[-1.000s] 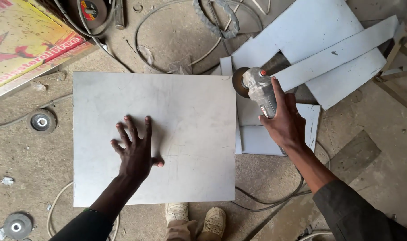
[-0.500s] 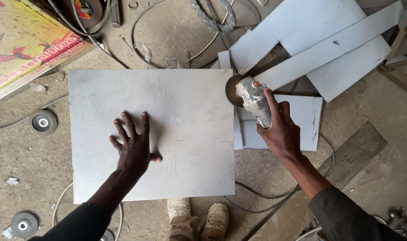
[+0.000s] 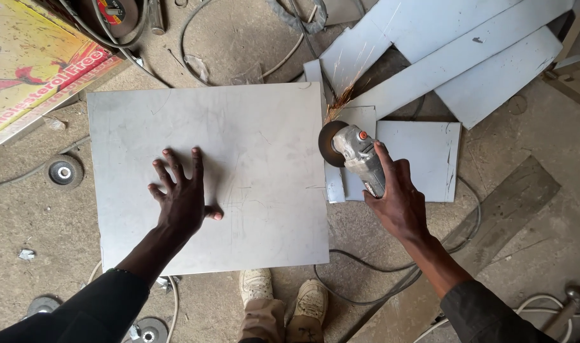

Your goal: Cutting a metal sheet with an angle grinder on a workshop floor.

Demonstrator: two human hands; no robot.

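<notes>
Angle grinder throwing sparks at the edge of a metal sheet

The left hand (image 3: 183,198) presses flat, fingers spread, on the grey metal sheet (image 3: 252,127) on the concrete floor (image 3: 23,209); the right hand (image 3: 398,200) grips the angle grinder (image 3: 353,152), its disc meeting the sheet's right edge.

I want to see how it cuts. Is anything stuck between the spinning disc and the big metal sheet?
Nothing visible. The right hand holds the angle grinder, and its disc sits right at the right edge of the metal sheet, throwing sparks. The left hand lies flat on the sheet, away from the disc.
</notes>
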